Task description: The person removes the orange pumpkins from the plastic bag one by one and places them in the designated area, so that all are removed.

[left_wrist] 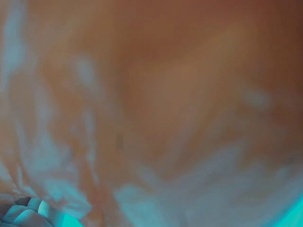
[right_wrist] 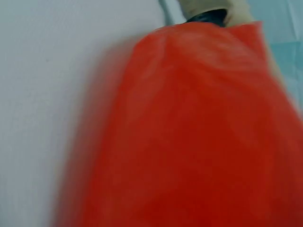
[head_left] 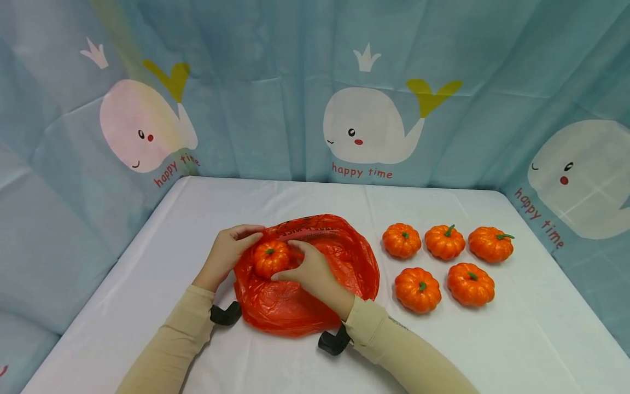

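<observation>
A red plastic bag (head_left: 275, 312) lies on the table with its mouth spread wide. In its left part sits a small orange pumpkin (head_left: 272, 260) with a green stem. My left hand (head_left: 223, 256) holds the bag's left rim beside the pumpkin. From the right, my right hand (head_left: 315, 273) reaches over the bag, thumb and fingers curved round the pumpkin's right side. Blurred film of the bag (left_wrist: 156, 94) fills most of the left wrist view, with some fingers (left_wrist: 28, 215) at the lower left corner. The bag (right_wrist: 199, 132) also hides my right hand in the right wrist view.
To the right of the bag, several more orange pumpkins stand in two rows, among them a back-row one (head_left: 401, 241) and a front-row one (head_left: 418, 290). They rest on a white-covered table (head_left: 275, 200). A blue whale-print curtain (head_left: 275, 120) hangs behind.
</observation>
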Demonstrator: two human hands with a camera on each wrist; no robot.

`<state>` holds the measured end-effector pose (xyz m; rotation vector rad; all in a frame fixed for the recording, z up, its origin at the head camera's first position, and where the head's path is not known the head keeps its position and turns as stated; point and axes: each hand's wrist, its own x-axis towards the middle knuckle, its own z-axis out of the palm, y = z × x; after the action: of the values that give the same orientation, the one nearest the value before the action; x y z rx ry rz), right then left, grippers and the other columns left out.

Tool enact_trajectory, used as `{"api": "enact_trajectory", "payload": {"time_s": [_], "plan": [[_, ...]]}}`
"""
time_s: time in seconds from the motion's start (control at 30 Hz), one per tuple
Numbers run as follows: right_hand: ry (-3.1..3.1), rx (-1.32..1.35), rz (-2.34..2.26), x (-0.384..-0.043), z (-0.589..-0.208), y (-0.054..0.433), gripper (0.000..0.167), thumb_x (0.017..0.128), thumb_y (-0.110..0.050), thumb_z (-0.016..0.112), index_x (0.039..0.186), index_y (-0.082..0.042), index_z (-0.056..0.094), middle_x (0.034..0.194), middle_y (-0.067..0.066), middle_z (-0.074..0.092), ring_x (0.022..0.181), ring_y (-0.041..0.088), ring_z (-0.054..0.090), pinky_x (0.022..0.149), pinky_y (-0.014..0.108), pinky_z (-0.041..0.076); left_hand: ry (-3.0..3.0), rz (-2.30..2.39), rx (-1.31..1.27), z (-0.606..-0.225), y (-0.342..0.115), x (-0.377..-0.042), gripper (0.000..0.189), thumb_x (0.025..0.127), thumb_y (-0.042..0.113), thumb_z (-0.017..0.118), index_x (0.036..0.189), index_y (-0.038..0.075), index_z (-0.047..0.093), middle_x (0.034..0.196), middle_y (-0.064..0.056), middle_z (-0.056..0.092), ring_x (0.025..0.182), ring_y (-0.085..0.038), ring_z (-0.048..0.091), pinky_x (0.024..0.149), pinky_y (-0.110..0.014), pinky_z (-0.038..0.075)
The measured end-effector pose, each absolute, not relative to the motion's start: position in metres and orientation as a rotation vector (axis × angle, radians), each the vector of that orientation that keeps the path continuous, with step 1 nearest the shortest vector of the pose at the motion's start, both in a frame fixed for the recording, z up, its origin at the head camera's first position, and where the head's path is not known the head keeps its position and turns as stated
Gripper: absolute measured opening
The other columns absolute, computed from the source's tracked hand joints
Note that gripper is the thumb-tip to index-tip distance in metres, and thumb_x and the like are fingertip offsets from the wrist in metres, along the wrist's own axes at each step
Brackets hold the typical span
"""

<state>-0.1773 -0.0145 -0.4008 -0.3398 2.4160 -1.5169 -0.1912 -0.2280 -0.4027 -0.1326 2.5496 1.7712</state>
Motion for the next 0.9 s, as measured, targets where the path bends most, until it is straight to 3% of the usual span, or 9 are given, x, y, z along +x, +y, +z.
{"api": "enact_trajectory", "payload": {"time_s": [0.43,0.9], "plan": [[2.466,-0.294,-1.535,-0.186,-0.408,-0.034,0.078,0.073,-0.029,0.090,0.140,-0.010,0.054,0.139,0.008,0.058,0.124,0.027,0.057,0.103,0.044,0.051,2.549,1.776,-0.114,-0.401,-0.227,-0.189,0.044,0.098,0.036,0.062,0.132,0.008,0.065,0.137,-0.014,0.062,0.129,-0.024,0.054,0.092,-0.013,0.049],[2.468,-0.238,-1.497,-0.187,-0.408,-0.041,0.076,0.076,-0.022,0.088,0.142,-0.007,0.053,0.141,0.011,0.056,0.124,0.029,0.055,0.104,0.048,0.050,2.553,1.780,-0.109,-0.402,-0.227,-0.189,0.043,0.098,0.036,0.063,0.131,0.008,0.066,0.135,-0.014,0.063,0.127,-0.025,0.055,0.091,-0.012,0.049]]}}
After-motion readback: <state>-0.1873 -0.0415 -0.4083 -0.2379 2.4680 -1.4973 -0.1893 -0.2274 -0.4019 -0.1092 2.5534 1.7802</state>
